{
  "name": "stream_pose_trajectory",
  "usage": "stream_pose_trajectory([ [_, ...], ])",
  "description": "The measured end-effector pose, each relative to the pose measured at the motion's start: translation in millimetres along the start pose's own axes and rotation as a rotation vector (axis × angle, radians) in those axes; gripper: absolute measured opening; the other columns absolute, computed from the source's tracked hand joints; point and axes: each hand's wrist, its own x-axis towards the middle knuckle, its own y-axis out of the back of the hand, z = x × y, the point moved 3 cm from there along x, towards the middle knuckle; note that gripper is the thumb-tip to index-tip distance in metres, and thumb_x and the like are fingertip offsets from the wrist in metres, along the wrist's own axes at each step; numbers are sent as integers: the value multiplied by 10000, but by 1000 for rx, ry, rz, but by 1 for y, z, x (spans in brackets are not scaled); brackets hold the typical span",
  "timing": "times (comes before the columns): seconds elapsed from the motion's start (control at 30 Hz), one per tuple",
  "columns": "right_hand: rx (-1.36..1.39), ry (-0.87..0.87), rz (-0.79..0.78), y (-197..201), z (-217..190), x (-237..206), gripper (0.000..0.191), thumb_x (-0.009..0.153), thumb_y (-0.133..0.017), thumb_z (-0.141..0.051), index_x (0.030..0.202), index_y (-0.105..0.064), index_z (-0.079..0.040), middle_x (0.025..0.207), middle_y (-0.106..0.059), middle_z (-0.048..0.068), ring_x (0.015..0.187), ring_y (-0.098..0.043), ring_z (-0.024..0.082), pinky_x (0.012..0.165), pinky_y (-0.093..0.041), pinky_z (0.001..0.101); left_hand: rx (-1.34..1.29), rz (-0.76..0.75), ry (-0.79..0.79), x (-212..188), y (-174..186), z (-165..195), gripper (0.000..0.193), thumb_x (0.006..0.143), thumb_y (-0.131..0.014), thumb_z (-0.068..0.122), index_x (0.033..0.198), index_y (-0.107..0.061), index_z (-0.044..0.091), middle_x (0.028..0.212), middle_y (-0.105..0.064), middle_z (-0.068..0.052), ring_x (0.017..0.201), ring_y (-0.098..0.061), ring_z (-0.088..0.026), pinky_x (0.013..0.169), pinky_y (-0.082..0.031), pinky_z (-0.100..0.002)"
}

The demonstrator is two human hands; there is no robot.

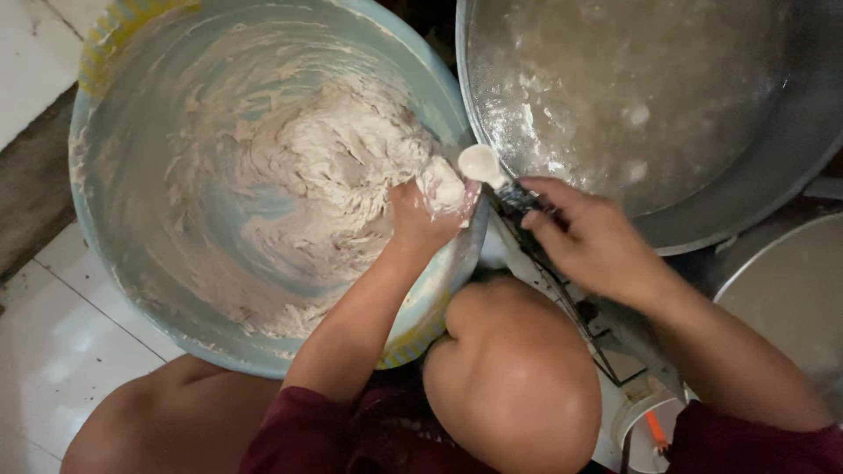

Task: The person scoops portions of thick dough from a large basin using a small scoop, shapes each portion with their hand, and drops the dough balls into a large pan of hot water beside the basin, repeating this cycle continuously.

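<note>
Squeezing a lump of dough [442, 186], the left hand [421, 218] is closed around it at the near rim of a big pale blue basin [132, 263]; white paste bulges out above the curled fingers. Spread out beyond and to the left of that hand lies the main mass of sticky batter [325, 167], smeared up the basin walls.

Right hand [590, 237] sits just to the right of the left, fingers pinched on the dark handle of a spoon [483, 164]. Spoon bowl is pale, coated white, touching or almost touching the dough lump; cannot tell which.

Beyond the right hand: a wide metal pan [746, 175] of cloudy liquid with froth near its left edge. Right of the forearm, part of another metal vessel [790, 290]. Below both hands, the person's bare knee [514, 377]. White floor tiles [53, 342] left of the basin.
</note>
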Motion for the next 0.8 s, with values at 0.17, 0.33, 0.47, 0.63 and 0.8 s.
stream_pose_trajectory([
  [0.17,-107,137,-1,-8,-20,1,424,944,-663,-165,1360,-639,-86,880,-696,155,681,-630,155,647,-533,339,5,-47,109,1,-9,-8,136,774,-766,159,859,-719,64,784,-715,-132,718,-701,-346,649,-552,-432],
  [0.33,196,-135,-188,-5,7,18,432,950,-605,-174,1375,-639,-101,870,-743,87,628,-578,159,566,-499,350,273,-161,322,-7,-19,-34,256,738,-796,278,784,-719,39,738,-701,-198,709,-687,-419,638,-535,-492],
  [0.47,92,-44,55,13,33,36,434,981,-588,-142,1407,-613,-62,925,-747,87,720,-647,159,661,-519,310,397,-156,448,-15,-24,-55,448,796,-808,460,810,-738,18,737,-714,-215,689,-687,-435,632,-536,-512],
  [0.63,-177,106,189,27,44,72,418,989,-628,-103,1401,-623,-37,1030,-721,144,838,-701,207,735,-554,318,116,-31,265,-17,-23,-46,311,828,-783,350,849,-734,43,782,-729,-172,703,-697,-394,672,-551,-464],
  [0.8,-62,-210,156,41,46,56,376,1040,-575,-129,1414,-601,-93,1031,-752,114,751,-680,281,612,-519,393,-45,18,399,-15,-19,-28,224,854,-789,206,768,-674,33,683,-680,-141,587,-645,-333,588,-512,-390],
])
